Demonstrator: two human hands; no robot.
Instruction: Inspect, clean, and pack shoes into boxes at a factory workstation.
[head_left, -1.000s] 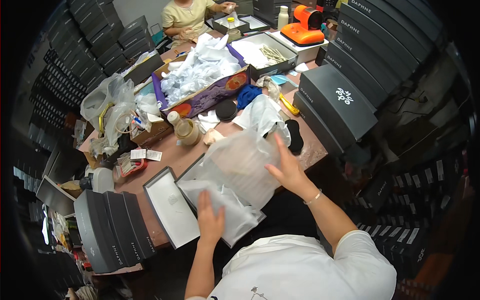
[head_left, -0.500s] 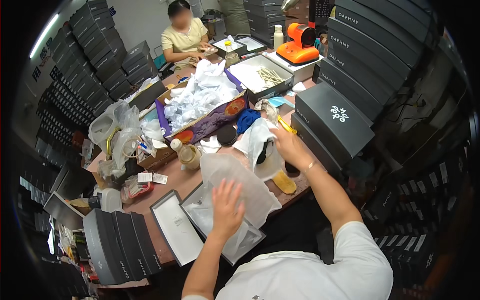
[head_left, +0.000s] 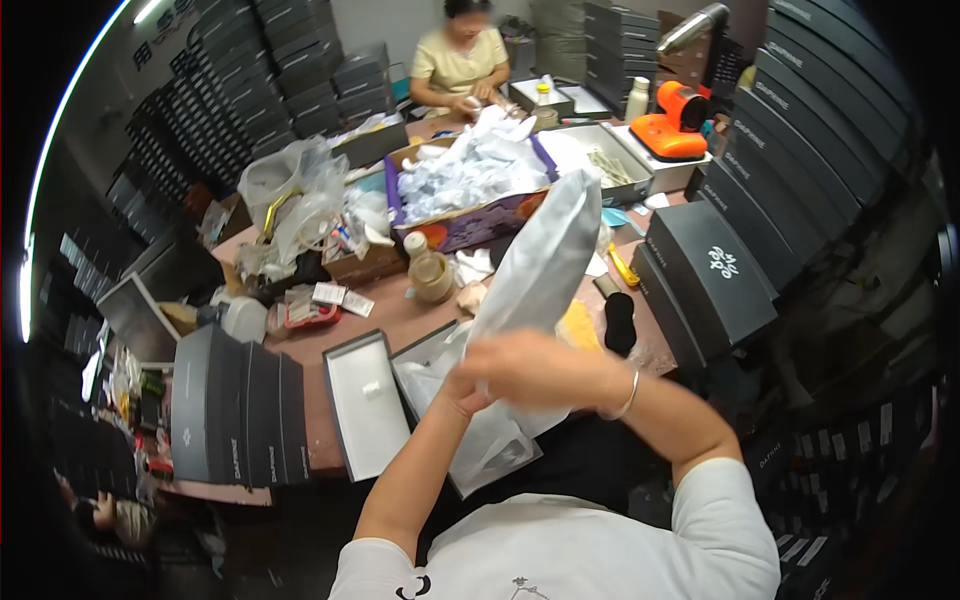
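Note:
A whitish, translucent wrapping (head_left: 545,240), paper or thin plastic, rises at a slant from my two hands. My right hand (head_left: 545,370) is smeared by motion, its fingers curled at the lower end of the wrapping. My left hand (head_left: 466,390) comes up against it from the left, its fingers mostly hidden behind the right hand. Beneath both hands lies a shoe box (head_left: 487,478) lined with thin white wrapping. Its pale-lined lid (head_left: 368,420) rests beside it on the left. Right of the wrapping are a yellow cloth or sponge (head_left: 577,325) and a flat black oval thing (head_left: 620,325).
A purple carton (head_left: 480,228) of crumpled white paper stands mid-table, with a glass bottle (head_left: 430,275) before it. Dark shoe boxes (head_left: 705,270) stack high at right; more (head_left: 240,410) stand at left. An orange device (head_left: 672,125) sits at the back. Across the table a person (head_left: 458,65) works.
The wrapping has gone from lying over the box to standing raised. My right hand has come back left to meet my left hand. The view has shifted too.

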